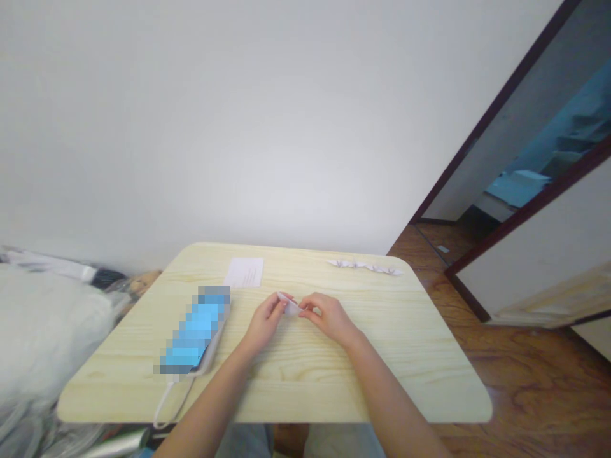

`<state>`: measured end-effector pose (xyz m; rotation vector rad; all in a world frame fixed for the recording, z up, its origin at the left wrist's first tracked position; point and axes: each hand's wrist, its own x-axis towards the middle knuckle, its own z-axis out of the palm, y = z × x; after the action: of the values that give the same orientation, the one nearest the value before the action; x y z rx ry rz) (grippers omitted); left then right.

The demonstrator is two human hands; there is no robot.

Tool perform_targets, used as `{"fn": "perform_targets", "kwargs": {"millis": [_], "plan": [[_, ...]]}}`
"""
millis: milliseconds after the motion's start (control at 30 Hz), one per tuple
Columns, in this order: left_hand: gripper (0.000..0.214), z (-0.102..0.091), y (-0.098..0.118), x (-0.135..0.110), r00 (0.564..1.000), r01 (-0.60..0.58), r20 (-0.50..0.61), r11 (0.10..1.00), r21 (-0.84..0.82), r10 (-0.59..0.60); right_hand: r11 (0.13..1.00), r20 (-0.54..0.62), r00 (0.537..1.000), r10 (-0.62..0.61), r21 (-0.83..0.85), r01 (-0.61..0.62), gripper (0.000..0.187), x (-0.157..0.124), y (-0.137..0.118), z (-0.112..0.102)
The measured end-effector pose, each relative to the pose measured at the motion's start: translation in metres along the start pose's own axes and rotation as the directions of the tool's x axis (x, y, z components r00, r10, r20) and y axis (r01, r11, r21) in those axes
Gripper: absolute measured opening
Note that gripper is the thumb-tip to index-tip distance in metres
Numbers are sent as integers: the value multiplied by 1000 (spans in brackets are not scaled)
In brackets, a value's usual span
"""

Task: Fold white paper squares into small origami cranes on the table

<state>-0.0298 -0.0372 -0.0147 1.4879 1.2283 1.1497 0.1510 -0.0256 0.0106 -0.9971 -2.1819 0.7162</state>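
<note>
Over the middle of the table, a small folded piece of white paper (291, 306) is pinched between my two hands. My left hand (265, 320) grips its left end, with the thumb on the near side. On its right corner, the thumb and fingertips of my right hand (327, 316) close together. Part of the paper is hidden behind my fingers. Beyond my hands to the left lies a flat white paper sheet (244, 272) with faint lines of print. A row of several small folded white paper pieces (365, 266) lies at the back right.
A phone-like device with a blurred blue screen (195, 334) rests on the table's left side, a white cable (165, 402) hanging off the front edge. The pale wooden table (410, 381) meets a white wall. Bedding (42, 337) lies left; a doorway is right.
</note>
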Motion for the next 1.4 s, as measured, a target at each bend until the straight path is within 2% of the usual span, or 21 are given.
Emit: {"fn": "perform_targets", "kwargs": {"millis": [200, 367, 433, 567, 700, 800, 900, 1000, 1067, 1200, 1400], "plan": [[29, 3, 1, -1, 999, -33, 4, 999, 34, 33, 996, -12, 1000, 18, -82, -18, 8, 0, 4, 2], [40, 5, -2, -2, 978, -92, -184, 995, 44, 99, 994, -34, 999, 7, -109, -11, 9, 0, 7, 3], [41, 5, -4, -1, 972, -92, -215, 996, 3, 91, 994, -31, 999, 7, -113, -10, 11, 0, 7, 3], [28, 3, -2, -1, 975, -73, -209, 997, 35, 79, 994, -1, 1000, -18, -104, 18, 18, 0, 8, 3], [19, 0, 2, -1, 977, -80, -188, 991, 106, 99, 994, 13, 999, -36, -100, 37, 15, 0, 10, 4], [14, -1, 2, 0, 979, -86, -178, 993, 75, 98, 994, 20, 999, -39, -106, 41, 15, 0, 10, 4], [14, 0, -1, 0, 979, -83, -188, 996, -25, 77, 993, 21, 999, -44, -108, 46, 14, -1, 6, 3], [28, 1, -3, 0, 982, -83, -176, 990, -115, 62, 994, 24, 999, -37, -107, 39, 12, -1, 2, 1], [32, 0, -3, 1, 986, -73, -154, 993, -97, 57, 995, 24, 999, -34, -98, 36, 11, -2, 0, 0], [24, -3, -3, 1, 985, -27, -170, 1000, -15, 24, 995, 12, 999, -47, -87, 48, 10, -2, 0, -1], [23, -4, -6, 2, 988, 1, -156, 998, -63, -10, 992, 8, 998, -60, -112, 60, 7, -3, -2, -3]]}}
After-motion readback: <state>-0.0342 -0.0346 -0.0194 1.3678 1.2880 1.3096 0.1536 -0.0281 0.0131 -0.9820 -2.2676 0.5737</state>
